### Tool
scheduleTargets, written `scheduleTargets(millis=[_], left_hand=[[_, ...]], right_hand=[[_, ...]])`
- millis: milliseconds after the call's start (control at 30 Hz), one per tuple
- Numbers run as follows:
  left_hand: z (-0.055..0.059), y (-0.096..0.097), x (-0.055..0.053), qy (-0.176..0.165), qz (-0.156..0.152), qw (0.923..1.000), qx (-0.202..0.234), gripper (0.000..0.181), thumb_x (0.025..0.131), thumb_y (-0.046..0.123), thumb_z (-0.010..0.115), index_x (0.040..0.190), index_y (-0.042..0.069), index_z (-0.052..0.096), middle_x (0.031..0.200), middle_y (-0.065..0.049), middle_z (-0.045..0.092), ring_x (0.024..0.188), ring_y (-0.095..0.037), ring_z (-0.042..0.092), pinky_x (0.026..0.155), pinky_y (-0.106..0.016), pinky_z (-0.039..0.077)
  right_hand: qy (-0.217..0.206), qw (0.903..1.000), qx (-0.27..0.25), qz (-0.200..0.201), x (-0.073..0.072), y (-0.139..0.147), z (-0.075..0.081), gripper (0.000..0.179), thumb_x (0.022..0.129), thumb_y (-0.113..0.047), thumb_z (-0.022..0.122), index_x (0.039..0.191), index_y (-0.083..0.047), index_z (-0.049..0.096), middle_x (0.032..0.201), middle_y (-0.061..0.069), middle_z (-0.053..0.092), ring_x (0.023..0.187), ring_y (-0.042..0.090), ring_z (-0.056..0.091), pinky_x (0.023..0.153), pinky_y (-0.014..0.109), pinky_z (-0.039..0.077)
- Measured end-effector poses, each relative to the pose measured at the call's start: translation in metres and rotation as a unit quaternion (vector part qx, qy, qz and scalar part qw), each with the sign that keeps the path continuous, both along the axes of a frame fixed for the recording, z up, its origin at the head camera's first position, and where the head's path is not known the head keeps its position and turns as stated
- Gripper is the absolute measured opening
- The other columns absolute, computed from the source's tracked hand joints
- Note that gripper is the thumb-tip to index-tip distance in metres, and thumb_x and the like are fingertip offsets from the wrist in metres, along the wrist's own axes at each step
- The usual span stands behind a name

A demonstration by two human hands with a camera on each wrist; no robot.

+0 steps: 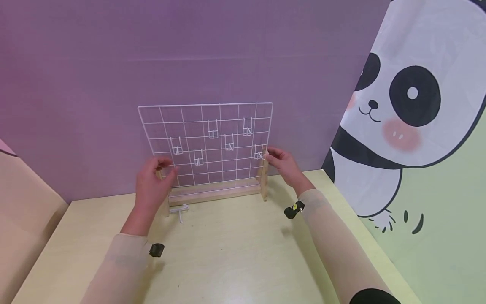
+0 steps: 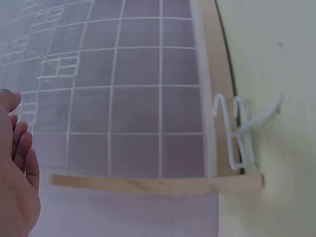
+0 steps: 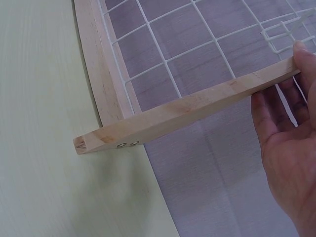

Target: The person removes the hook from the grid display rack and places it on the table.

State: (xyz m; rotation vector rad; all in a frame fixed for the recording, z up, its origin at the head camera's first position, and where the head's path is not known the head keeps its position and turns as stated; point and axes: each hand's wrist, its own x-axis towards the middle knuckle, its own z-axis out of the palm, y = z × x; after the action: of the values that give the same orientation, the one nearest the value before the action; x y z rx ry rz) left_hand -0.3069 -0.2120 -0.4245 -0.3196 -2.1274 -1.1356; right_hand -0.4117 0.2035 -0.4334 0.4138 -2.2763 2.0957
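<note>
Wire grid panel [image 1: 206, 143] is kept upright by wooden stand [image 1: 216, 192]; right hand [image 1: 282, 164] pinches its post top, steadying it. Left hand [image 1: 152, 185] hovers open beside it; loose hook [image 1: 181, 210] lies on tabletop [image 1: 235, 253].

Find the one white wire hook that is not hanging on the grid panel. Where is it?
The loose hook lies on the table by the stand's left wooden foot, below the left hand; the other six hang on the wire grid.
</note>
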Motion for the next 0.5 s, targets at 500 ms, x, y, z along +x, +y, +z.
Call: scheduleTargets(millis=[500], left_hand=[[0.017,0.014,-0.011,0.064,-0.011,0.9973,0.036,0.028,0.096,0.000,0.084,0.118,-0.007,0.069,0.115,-0.023,0.070,0.106,-0.031,0.064,0.094,-0.023,0.046]], right_hand=[[0.003,1.0000,-0.005,0.001,0.000,-0.001,0.000,0.040,0.112,-0.011,0.067,0.148,0.006,0.064,0.125,0.003,0.074,0.121,0.016,0.066,0.122,0.047,0.047]])
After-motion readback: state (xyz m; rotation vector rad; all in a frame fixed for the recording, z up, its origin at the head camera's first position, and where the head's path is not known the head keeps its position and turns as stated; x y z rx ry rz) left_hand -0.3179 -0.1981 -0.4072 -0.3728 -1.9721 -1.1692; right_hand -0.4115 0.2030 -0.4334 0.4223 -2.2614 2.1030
